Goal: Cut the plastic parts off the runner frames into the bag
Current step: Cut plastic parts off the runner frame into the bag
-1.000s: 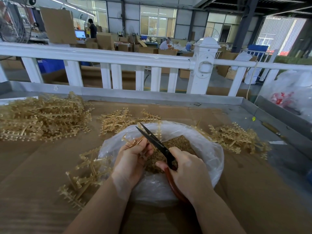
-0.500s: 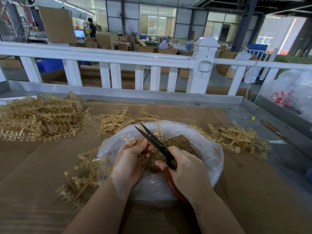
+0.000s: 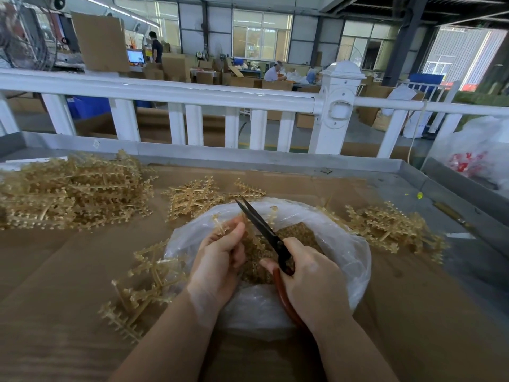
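Around bag (image 3: 344, 252): runner piles (image 3: 71, 191) (left largest), white railing (image 3: 165, 92) beyond.

Tan runner frames (image 3: 74, 191), red-handled scissors (image 3: 275, 244)

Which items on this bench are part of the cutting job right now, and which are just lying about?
In use:
- scissors, held by the right hand
- runner frame, held by the left hand
- plastic bag with cut parts
- piles of frames

Lying about:
- white railing
- cardboard boxes
- white bag
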